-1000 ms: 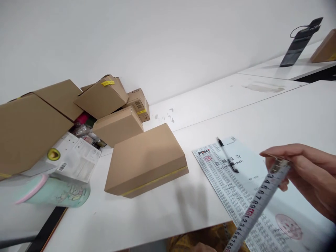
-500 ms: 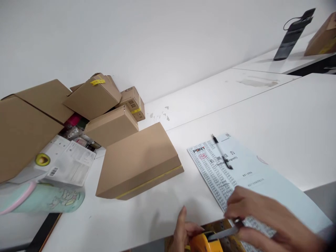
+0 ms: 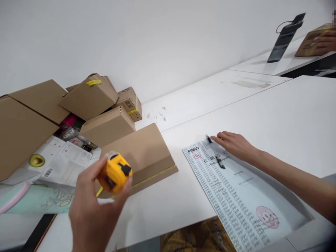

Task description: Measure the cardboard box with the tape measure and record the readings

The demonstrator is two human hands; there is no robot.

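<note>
A yellow-and-black tape measure (image 3: 115, 173) is gripped between the thumb and fingers of my left hand (image 3: 96, 213), raised in front of the flat cardboard box (image 3: 139, 148). A short yellow strip shows beneath it. My right hand (image 3: 233, 143) is stretched over the top of a pale blue printed report (image 3: 236, 196). Its forefinger reaches the black-ended pen (image 3: 220, 162) lying there, near the tip. The thumb is hidden, and I see no clear grip on the pen. Part of the report bulges up under my right forearm.
Several cardboard boxes (image 3: 89, 98) are piled at the left, beside a white package (image 3: 63, 157) and a mint-green bottle (image 3: 52, 199). A dark bottle (image 3: 282, 42) stands at far right. Another person's hand (image 3: 325, 42) rests on a box there. The white table's (image 3: 194, 196) front edge runs below.
My left hand has lifted the tape measure up and leftward from the table edge. My right hand has left the grey strip at the tape measure and reached forward to the pen.
</note>
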